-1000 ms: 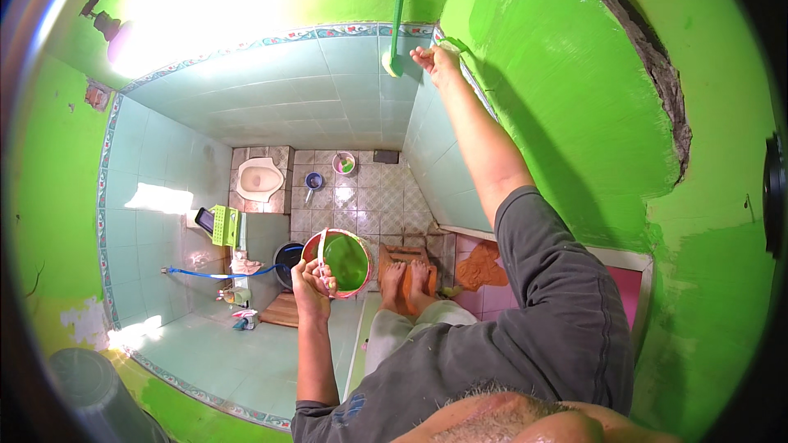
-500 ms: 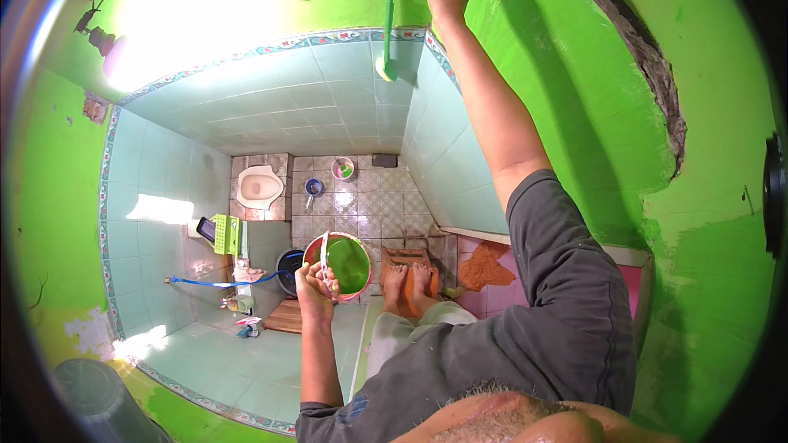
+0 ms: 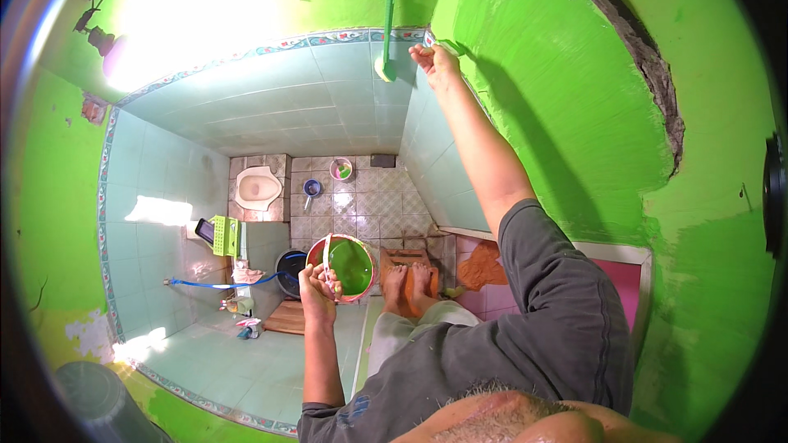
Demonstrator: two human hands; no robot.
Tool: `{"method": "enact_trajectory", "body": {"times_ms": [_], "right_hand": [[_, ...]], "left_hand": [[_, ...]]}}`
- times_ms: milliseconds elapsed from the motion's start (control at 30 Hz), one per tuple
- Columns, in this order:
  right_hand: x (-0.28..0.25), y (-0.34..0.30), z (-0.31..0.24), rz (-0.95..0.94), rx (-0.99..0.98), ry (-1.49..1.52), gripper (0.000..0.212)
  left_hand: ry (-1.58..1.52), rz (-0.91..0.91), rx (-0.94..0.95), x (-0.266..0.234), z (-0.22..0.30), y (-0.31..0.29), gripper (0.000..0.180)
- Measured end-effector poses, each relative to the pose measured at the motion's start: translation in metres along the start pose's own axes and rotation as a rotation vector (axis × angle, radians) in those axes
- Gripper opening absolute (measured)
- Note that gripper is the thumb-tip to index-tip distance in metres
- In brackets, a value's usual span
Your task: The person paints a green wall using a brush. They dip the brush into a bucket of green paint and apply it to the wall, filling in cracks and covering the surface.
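Observation:
My left hand (image 3: 318, 289) is closed around the pale handle of a bucket (image 3: 376, 267), which hangs in front of me. Bright green paint (image 3: 351, 265) fills its inside. Stretched out ahead, my right hand (image 3: 437, 66) is closed, fingers curled, on a paintbrush (image 3: 453, 48). Only the brush's green-coated end shows beyond the knuckles; the rest is hidden by my hand. That end is at the green wall (image 3: 542, 115), just above the patterned tile border near the corner. Streaky green strokes cover this wall.
My feet stand on a small wooden stool (image 3: 394, 256). Below are a squat toilet (image 3: 258, 187), a blue dipper (image 3: 312, 188) and a small pail (image 3: 341, 168). A green long-handled brush (image 3: 388, 33) hangs on the far wall. At left are a green basket (image 3: 225, 235) and a blue hose (image 3: 201, 284).
My right hand has come down the wall from near the ceiling side to the tile border, bringing the paintbrush. The left hand and bucket have shifted slightly right.

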State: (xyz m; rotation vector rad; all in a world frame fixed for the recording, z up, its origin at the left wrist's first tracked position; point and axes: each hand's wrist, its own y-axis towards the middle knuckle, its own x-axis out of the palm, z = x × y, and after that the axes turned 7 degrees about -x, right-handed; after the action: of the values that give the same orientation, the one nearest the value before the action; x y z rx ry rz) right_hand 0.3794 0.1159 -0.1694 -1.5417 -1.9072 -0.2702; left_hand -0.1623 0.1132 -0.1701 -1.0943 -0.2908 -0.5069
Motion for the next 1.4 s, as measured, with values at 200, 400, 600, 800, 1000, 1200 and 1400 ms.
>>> {"method": "enact_trajectory", "body": {"times_ms": [200,400,600,800,1000,1200,1400], "right_hand": [[0.027,0.004,-0.089,0.031,-0.205,0.159,0.022],[0.093,-0.074,-0.136,-0.225,-0.543,-0.231,0.023],[0.030,-0.023,-0.091,-0.074,-0.600,-0.383,0.024],[-0.016,-0.015,-0.018,-0.029,-0.208,-0.314,0.026],[-0.020,-0.023,0.000,0.046,0.062,-0.016,0.009],[-0.010,0.013,-0.070,0.054,-0.082,0.024,0.025],[0.044,-0.075,-0.071,-0.175,-0.184,-0.084,0.041]], "left_hand": [[-0.005,0.034,-0.005,0.005,-0.001,0.003,0.037],[-0.028,0.008,-0.018,0.000,0.001,0.007,0.037],[0.027,-0.010,-0.006,0.010,0.004,0.005,0.037],[0.015,-0.036,-0.009,0.011,0.007,0.004,0.037],[-0.004,-0.014,0.005,0.011,0.004,-0.003,0.037],[0.013,-0.038,0.012,0.006,0.000,0.003,0.037],[-0.010,-0.003,0.002,-0.001,-0.006,0.007,0.036]]}}
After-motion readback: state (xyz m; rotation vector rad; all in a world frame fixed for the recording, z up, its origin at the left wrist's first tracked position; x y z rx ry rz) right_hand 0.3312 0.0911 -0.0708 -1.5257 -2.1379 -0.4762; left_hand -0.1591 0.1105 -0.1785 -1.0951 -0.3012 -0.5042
